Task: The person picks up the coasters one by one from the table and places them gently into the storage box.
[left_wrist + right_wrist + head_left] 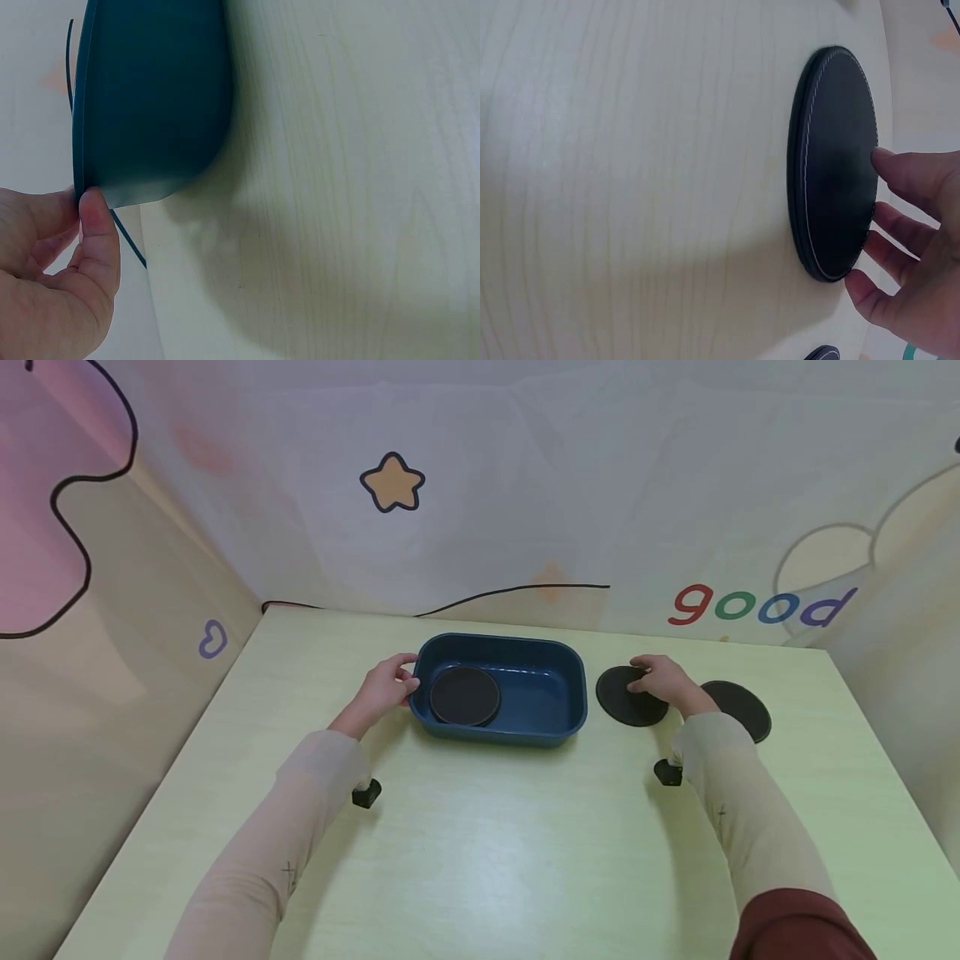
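My left hand (381,690) pinches the left rim of a dark blue rectangular tray (498,735) between thumb and fingers; the left wrist view shows the thumb on the tray's outer wall (161,97). Inside the tray, at its left end, lies a black round coaster (465,696). My right hand (666,681) is at another black coaster (626,700) just right of the tray. In the right wrist view this coaster (840,165) has pale stitching and a layered edge, and the thumb and fingertips are spread along its rim.
A further black coaster (742,710) lies right of my right hand, partly behind the wrist. Everything stands on a pale wood-grain table (480,860). A printed cloth backdrop (495,510) rises behind the table and at its sides.
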